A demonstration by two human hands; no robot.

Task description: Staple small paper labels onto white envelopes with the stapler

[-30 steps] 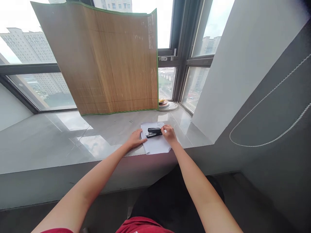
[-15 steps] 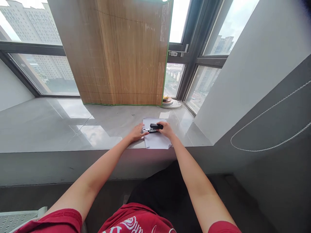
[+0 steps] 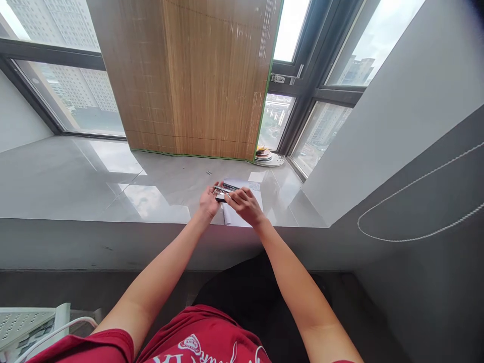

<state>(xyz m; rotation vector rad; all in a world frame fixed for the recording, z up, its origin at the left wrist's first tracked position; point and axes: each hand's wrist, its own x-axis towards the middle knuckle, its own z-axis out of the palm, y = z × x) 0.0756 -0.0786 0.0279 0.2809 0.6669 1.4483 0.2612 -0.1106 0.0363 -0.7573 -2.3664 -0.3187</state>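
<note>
A black and silver stapler (image 3: 221, 198) is held between my two hands, just above the windowsill. It looks opened up, its dark top arm apart from the metal part. My left hand (image 3: 207, 203) grips it from the left, with the fingers curled round its end. From the right, my right hand (image 3: 246, 205) closes over the other end, and its fingers hide much of the stapler. Beneath lie white paper sheets (image 3: 233, 218), partly covered by my right hand. Two tiny strips (image 3: 208, 173), perhaps staples, lie beyond my left hand.
The glossy tiled sill (image 3: 94, 196) ends at a front edge near my forearms. A bamboo blind (image 3: 204, 85) hangs behind it. Stacked plates (image 3: 266, 159) stand in the window corner. A beaded cord (image 3: 393, 241) loops at right; a white perforated chair (image 3: 22, 322) is lower left.
The stapler has been lifted off the paper and turned, and now looks opened wider. My right hand has moved left, over it. The head view has shifted slightly.
</note>
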